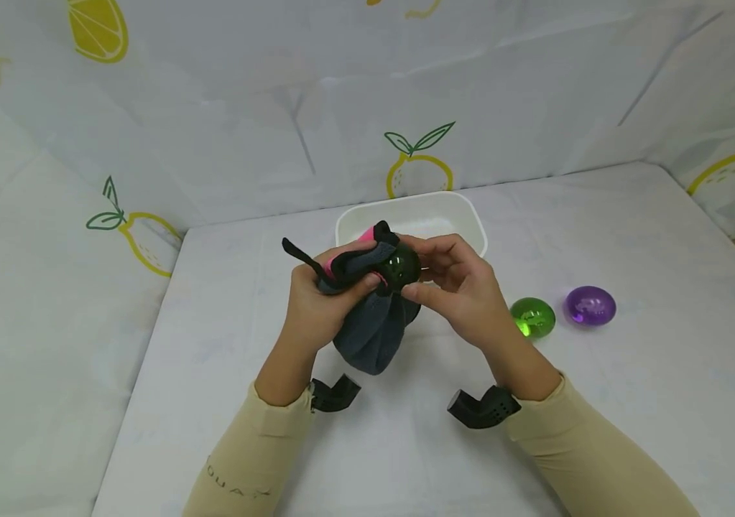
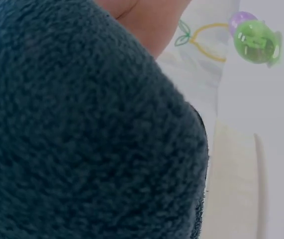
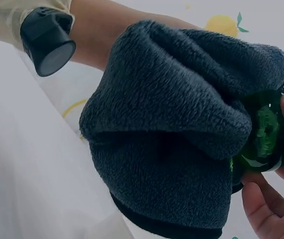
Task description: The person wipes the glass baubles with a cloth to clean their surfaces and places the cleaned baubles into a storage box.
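A dark blue-grey fleecy cloth point(image 1: 370, 337) with black edging and a bit of pink is bunched in my left hand point(image 1: 315, 309), the thumb pressed over its folds. At the bunched part sits a dark green, shiny see-through ball point(image 1: 401, 267), partly wrapped by the cloth. The right hand point(image 1: 464, 291) pinches the ball between thumb and fingers from the right side. In the right wrist view the cloth point(image 3: 166, 104) drapes down beside the green ball point(image 3: 265, 132). Fleece point(image 2: 87, 124) fills most of the left wrist view and hides the left fingers.
Just behind the hands stands a white plastic tray point(image 1: 475, 222), partly hidden by them. To the right, a bright green ball point(image 1: 534, 317) lies beside the right forearm, with a purple ball point(image 1: 590, 306) a little farther right. A lemon-printed sheet point(image 1: 225, 129) hangs behind the white table.
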